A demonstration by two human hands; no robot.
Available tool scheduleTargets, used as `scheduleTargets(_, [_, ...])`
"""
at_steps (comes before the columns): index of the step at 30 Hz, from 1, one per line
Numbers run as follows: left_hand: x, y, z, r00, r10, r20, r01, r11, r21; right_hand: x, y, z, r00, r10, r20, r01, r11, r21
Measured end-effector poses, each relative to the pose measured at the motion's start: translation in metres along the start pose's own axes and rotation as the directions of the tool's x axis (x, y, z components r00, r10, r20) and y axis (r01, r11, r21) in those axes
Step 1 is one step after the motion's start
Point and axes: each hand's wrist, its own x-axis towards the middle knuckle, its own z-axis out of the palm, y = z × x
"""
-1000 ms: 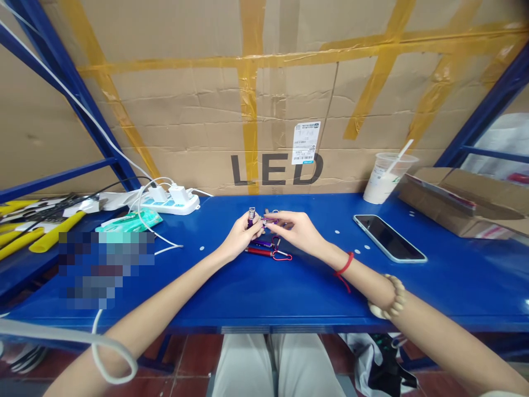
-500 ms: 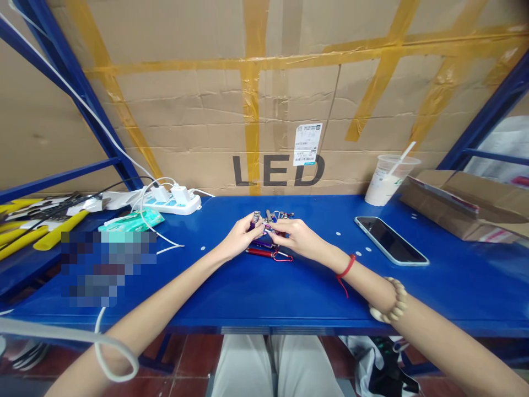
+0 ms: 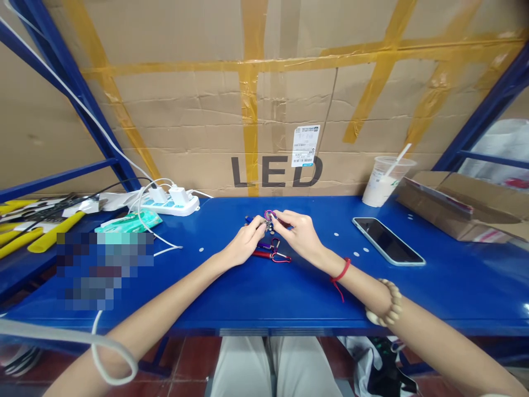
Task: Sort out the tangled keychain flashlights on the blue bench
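Observation:
Over the middle of the blue table, my two hands meet at the fingertips. My right hand point(image 3: 298, 229) is closed in a pinch on a purple-pink carabiner point(image 3: 269, 213). My left hand point(image 3: 246, 241) is closed on small silver metal fittings point(image 3: 269, 225) next to that carabiner; the fingers partly hide them. A bit of a blue tube point(image 3: 248, 219) shows behind my left fingers. Just below the hands lie a red tube point(image 3: 262, 254) with a red carabiner point(image 3: 281, 258) and a purple tube point(image 3: 264, 246) with a dark carabiner point(image 3: 275, 243).
On the right are a phone point(image 3: 387, 241), a drink cup with a straw point(image 3: 382, 184) and an open cardboard box point(image 3: 450, 207). To the left lie a white power strip point(image 3: 176, 207), a green packet point(image 3: 124, 220), yellow-handled items point(image 3: 55, 231) and a white cable point(image 3: 165, 242).
The purple tube's silver end, upright in my left hand before, no longer shows. The purple-pink carabiner now stands up between my fingertips, and my right hand is turned more upright.

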Motion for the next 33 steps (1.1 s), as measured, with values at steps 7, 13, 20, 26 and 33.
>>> scheduleTargets(7, [0.001,-0.002,0.004,0.999,-0.019,-0.037,0.02,0.999,0.046,-0.004,0.001,0.009,1.0,-0.01,-0.002,0.01,1.0,-0.026])
scheduleTargets(13, [0.004,0.001,0.001,0.99,-0.029,-0.141,0.041,0.996,0.083,-0.001,0.005,0.005,0.994,0.073,0.078,-0.074,0.997,0.005])
scheduleTargets(20, [0.008,-0.014,-0.021,0.998,0.056,-0.021,-0.045,0.937,0.346,0.009,0.022,-0.025,0.733,0.111,0.671,-0.249,0.962,0.112])
scheduleTargets(26, [0.009,-0.021,-0.012,0.996,0.066,0.058,-0.086,0.868,0.489,0.009,0.029,-0.026,0.71,0.222,0.668,-0.162,0.975,-0.152])
scheduleTargets(33, [0.007,-0.011,-0.014,0.981,0.034,0.19,-0.142,0.792,0.594,0.009,0.038,-0.029,0.838,0.318,0.443,-0.057,0.859,-0.509])
